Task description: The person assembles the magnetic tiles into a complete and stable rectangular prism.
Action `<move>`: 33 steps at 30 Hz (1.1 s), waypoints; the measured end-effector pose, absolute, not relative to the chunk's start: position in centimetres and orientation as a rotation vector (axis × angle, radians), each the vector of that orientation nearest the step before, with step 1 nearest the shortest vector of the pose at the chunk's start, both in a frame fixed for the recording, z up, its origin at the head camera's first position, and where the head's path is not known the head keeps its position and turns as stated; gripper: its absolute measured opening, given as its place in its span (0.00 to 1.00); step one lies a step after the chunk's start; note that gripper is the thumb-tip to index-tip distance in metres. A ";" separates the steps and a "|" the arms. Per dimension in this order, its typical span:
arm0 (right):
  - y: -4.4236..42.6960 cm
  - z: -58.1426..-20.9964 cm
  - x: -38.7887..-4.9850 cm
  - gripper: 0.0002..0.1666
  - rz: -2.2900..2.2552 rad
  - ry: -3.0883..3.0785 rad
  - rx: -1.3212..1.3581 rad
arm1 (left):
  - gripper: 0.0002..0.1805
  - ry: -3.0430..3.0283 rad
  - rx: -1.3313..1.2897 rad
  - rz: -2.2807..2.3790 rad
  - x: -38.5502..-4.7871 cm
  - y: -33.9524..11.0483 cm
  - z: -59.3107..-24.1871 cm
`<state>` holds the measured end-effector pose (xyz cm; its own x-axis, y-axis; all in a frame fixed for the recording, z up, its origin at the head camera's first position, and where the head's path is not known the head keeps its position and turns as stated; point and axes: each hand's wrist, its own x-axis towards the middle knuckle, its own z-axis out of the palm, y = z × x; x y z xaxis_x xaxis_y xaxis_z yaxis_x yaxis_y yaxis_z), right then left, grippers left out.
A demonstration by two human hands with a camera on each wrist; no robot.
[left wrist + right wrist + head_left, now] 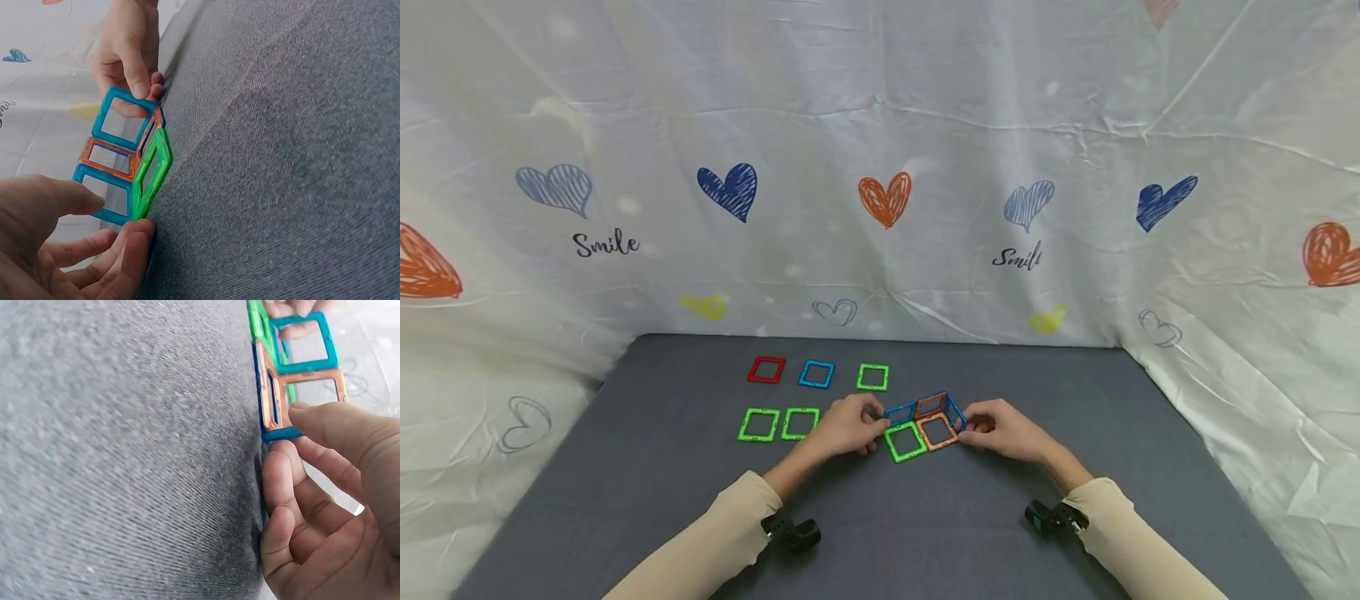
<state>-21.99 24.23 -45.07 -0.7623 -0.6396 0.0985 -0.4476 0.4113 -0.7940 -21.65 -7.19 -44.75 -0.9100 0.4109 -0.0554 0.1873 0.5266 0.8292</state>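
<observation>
Joined frames [922, 435], square, glossy and hollow-centred, are held near the middle of the bench [925, 525]. From the left: a green frame [912, 456] and an orange frame [943, 445] are set along the front; behind them a blue panel [112, 217] and an orange panel [106, 170] are stood up; the right end is formed by another blue panel [100, 114].

The blue panel at left is pinched by the left hand [850, 423], only a narrow gap left between thumb and bent fingers. The right end is pinched likewise by the right hand [1006, 429], its lower fingers curled.

Loose frames are laid at left: red [763, 381], blue and green behind, two green in front, one partly hidden by the left hand. The bench is covered in grey ribbed cloth. The surroundings are hung with creased white sheeting [805, 167], printed with hearts and "Smile".
</observation>
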 end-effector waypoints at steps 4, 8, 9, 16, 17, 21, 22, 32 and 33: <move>24.0 -44.7 -21.5 0.05 -1.270 2.454 -0.953 | 0.10 2.532 0.465 1.344 -21.8 -7.2 -44.6; 23.8 -44.6 -21.2 0.06 -1.276 2.452 -0.924 | 0.09 2.515 0.442 1.362 -21.9 -7.1 -44.5; 23.8 -44.6 -21.1 0.06 -1.275 2.460 -0.918 | 0.09 2.505 0.435 1.372 -21.9 -7.1 -44.5; 23.7 -45.1 -20.9 0.03 -1.266 2.523 -0.909 | 0.15 2.411 0.397 1.496 -22.1 -6.9 -44.3; 23.6 -45.2 -20.9 0.03 -1.267 2.523 -0.903 | 0.16 2.404 0.403 1.505 -22.2 -6.9 -44.3; 23.3 -45.3 -20.9 0.05 -1.264 2.514 -0.876 | 0.19 2.409 0.450 1.507 -22.3 -6.7 -44.3; 23.3 -45.3 -20.9 0.05 -1.259 2.515 -0.866 | 0.19 2.413 0.461 1.504 -22.4 -6.7 -44.4; 23.1 -45.5 -21.0 0.05 -1.246 2.537 -0.848 | 0.19 2.400 0.482 1.517 -22.7 -6.5 -44.7; 23.1 -45.4 -21.1 0.05 -1.244 2.542 -0.852 | 0.19 2.400 0.485 1.516 -22.7 -6.5 -44.7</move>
